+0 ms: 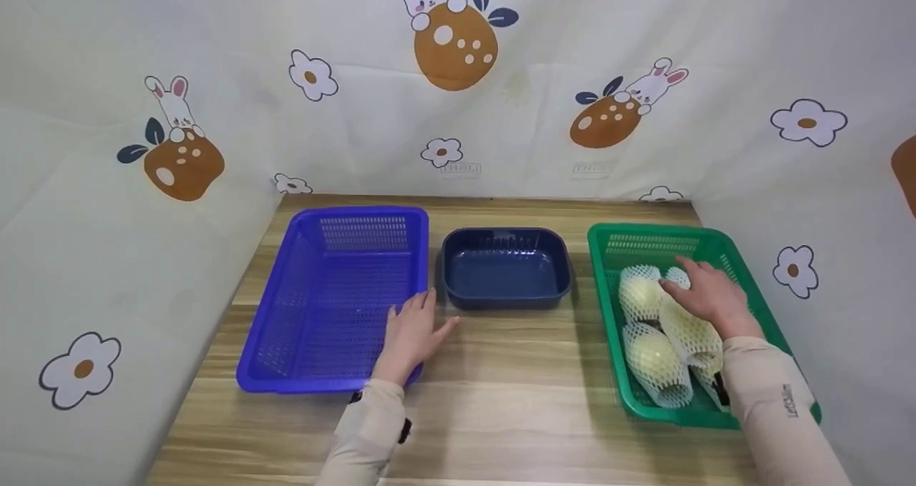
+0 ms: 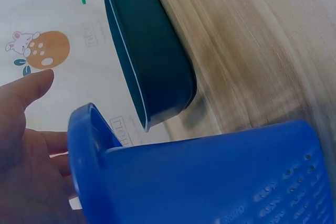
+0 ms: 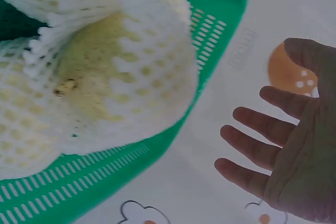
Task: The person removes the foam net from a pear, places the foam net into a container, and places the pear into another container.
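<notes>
My left hand (image 1: 409, 332) is at the right rim of the blue plastic basket (image 1: 361, 211), fingers extended and thumb spread, holding nothing. In the left wrist view the basket's wall (image 2: 199, 177) hides part of that hand; whether it touches the rim I cannot tell. Over the green plastic basket (image 1: 644, 229) hovers my right hand (image 1: 708, 296), its fingers loosely extended. Below it lie several pale yellow fruits (image 1: 655, 361) in white foam nets. The right wrist view shows the palm (image 3: 302, 156) with a gap between its fingertips and the nearest netted fruit (image 3: 131, 77).
Between the two baskets stands a dark blue rectangular dish (image 1: 504, 303). All three containers are on a wood-grain table (image 1: 501, 393). A pale curtain (image 1: 358, 135) printed with rabbits and flowers encloses the back and sides.
</notes>
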Available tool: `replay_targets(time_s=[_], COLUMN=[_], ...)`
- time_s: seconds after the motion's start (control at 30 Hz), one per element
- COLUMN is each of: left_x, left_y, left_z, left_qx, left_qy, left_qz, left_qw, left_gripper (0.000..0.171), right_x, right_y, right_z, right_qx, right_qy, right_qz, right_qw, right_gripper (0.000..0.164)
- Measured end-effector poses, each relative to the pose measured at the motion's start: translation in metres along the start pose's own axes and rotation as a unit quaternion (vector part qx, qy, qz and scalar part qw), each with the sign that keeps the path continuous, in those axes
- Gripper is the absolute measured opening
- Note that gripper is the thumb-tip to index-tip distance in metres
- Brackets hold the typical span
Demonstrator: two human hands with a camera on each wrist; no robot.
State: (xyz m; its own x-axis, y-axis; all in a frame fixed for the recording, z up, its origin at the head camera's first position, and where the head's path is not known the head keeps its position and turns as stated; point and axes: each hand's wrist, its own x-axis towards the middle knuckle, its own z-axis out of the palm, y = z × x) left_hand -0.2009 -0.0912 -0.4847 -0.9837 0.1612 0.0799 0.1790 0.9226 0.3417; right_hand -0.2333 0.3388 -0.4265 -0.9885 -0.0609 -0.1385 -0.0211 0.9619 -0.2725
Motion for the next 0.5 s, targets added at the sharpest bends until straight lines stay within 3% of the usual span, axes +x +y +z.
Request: replay_targets(time_s=[0.5], left_x=[-0.001], left_y=[-0.001], left_z=[0.0], left_qx=[0.012], left_qy=[0.0], left_qz=[-0.003], left_qw=[0.9999], left_gripper=[0.065], right_x=[0.004], right_y=[0.022], right_z=[0.035], right_qx=[0.033], right_qy=[-0.087], right_qz=[0.053], right_qw=[0.994], right_gripper=[0.084])
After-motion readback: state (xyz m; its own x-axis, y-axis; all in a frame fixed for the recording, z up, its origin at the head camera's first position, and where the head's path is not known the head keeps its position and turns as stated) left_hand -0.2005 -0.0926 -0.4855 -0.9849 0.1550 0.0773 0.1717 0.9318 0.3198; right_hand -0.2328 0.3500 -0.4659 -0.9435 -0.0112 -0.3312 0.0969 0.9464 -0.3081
